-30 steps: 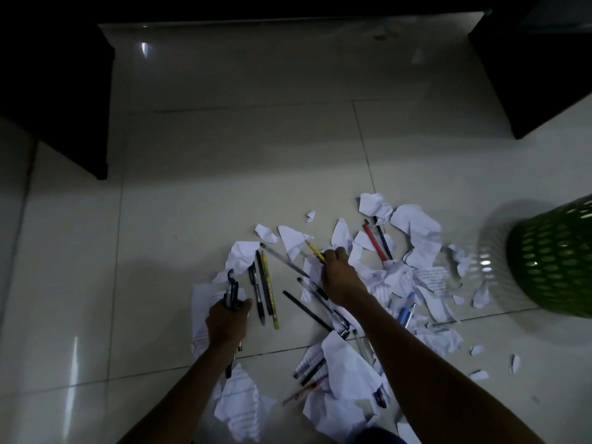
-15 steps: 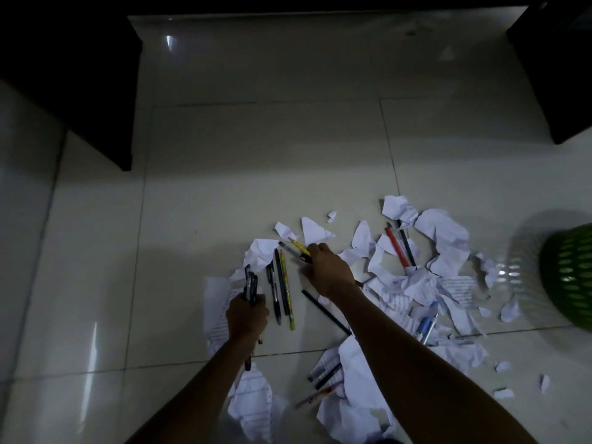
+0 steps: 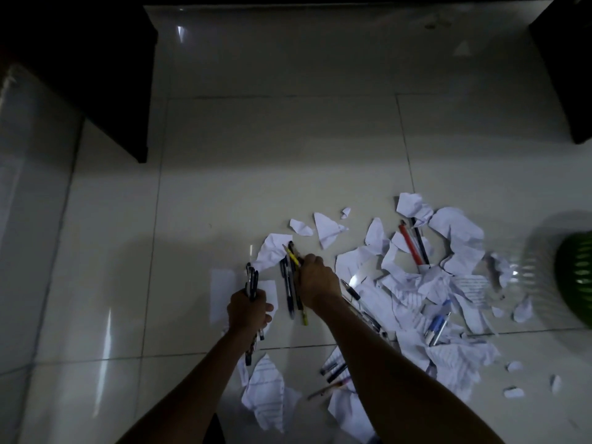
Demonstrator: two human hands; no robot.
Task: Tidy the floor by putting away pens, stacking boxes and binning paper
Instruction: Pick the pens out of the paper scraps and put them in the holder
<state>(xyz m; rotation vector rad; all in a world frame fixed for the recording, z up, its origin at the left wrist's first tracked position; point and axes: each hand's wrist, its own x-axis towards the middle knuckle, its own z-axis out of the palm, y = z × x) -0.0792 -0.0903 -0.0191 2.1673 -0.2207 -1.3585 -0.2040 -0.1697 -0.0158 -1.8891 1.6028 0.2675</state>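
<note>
My left hand (image 3: 248, 310) grips a pen bundle (image 3: 251, 282); my right hand (image 3: 317, 281) pinches a yellow pencil (image 3: 292, 257). Light, stiff, slippery: I'd take them mid-shaft.

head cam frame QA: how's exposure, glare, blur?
Head view: dim overall, furniture in the top corners crushed to black; glare streaks on the floor; bin at the right edge smeared by motion blur; left hand, right hand and their pens are legible; grout lines bow from the wide lens.
</note>
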